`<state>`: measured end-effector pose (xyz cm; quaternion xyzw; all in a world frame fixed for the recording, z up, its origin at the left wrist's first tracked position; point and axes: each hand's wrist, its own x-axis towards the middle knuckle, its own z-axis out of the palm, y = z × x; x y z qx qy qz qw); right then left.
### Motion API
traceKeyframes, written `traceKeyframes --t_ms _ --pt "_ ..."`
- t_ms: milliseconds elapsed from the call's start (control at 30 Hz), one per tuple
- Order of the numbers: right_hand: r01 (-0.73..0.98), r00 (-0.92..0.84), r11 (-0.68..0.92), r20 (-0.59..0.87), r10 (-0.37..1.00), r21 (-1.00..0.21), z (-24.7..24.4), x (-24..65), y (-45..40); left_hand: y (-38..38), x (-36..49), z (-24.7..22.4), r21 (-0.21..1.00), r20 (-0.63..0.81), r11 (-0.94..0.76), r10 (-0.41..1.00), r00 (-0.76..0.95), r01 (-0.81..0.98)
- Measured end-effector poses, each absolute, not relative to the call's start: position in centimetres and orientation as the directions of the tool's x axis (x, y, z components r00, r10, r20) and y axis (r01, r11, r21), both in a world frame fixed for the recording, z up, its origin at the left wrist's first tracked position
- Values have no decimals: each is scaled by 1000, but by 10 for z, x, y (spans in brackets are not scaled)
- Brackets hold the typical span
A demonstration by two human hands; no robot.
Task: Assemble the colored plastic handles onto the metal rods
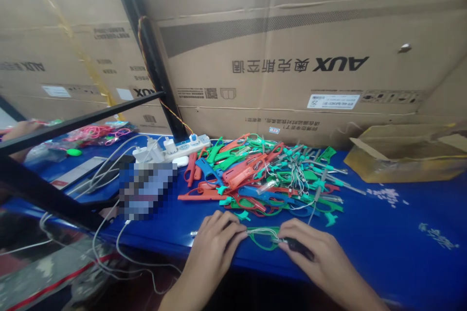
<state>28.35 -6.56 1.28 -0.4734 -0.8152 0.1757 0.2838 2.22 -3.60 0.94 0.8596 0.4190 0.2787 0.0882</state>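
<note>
My left hand (221, 235) is closed on the left end of a green plastic piece (265, 243) with a loop and thin white wires. In my right hand (314, 248) is a black-handled tool (299, 249), its thin tip at the right side of the green piece. Both hands are at the table's front edge. Just beyond them lies a pile of orange, green and blue plastic pieces (248, 170) with white wires, teal parts and metal rods. What exactly my left fingertips cover is hidden.
An open cardboard box (404, 175) stands on the blue table (386, 243) at the right. A white power strip (189, 146) with plugs, cables and a pixelated object (148, 192) lie left. Large cartons (292, 34) rise behind. Beyond a black frame (80, 124) is another person's hand (24, 131).
</note>
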Motion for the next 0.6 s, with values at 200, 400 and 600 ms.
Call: traceKeyframes --t_ms 200,400,600 --pt "687 -394 478 271 878 -547 18 268 -64 -32 9 10 407 415 -633 771 484 659" --pt "700 -359 481 322 876 -528 8 260 -59 -29 4 11 454 419 -611 789 450 648" --pt "660 -365 505 350 863 -556 0 261 -59 -29 4 6 465 433 -596 798 418 655"
